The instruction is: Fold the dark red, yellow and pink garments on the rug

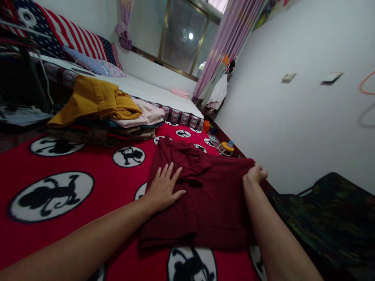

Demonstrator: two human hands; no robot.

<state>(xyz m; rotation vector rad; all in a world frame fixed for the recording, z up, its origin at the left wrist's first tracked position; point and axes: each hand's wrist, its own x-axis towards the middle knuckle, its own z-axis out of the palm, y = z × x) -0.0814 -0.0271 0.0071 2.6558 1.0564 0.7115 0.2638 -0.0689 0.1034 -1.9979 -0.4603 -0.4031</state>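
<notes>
A dark red garment (219, 199) lies spread on a red blanket (108, 187) patterned with black figures in white ovals. My left hand (165, 189) rests flat on the left part of the cloth, fingers spread. At the garment's upper right corner, my right hand (255, 173) is closed on its edge. Folds bunch up in the cloth just right of my left fingertips.
A stack of folded clothes with a mustard garment (96, 99) on top sits at the back left. Behind it is a white mattress (146, 88). A dark patterned chair (328, 218) stands at the right, beside the wall.
</notes>
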